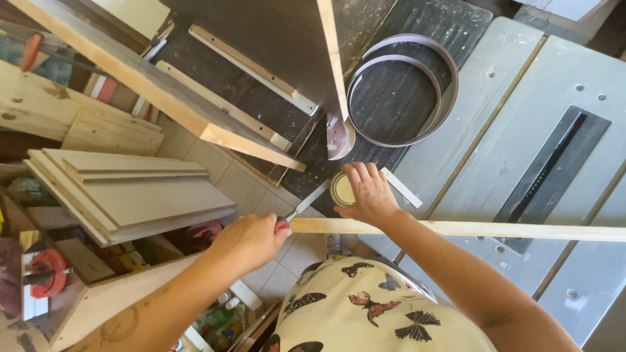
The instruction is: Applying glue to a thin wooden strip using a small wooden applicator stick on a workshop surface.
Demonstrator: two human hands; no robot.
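Observation:
My left hand [250, 240] grips the red handle of a putty knife [305, 204], and its metal blade reaches up into a small round open tin [340, 190]. My right hand [369, 191] is closed around that tin, steadying it on the dark mat. A long thin strip of pale wood [469, 229] lies across below both hands, running right over the grey saw table [561, 78].
A coiled band [450, 91] lies on the dark mat above the tin. A dark panel with pale wooden edges [195, 111] leans at the upper left. Stacked grey boards [130, 195] sit on a shelf at left, above clutter and tiled floor.

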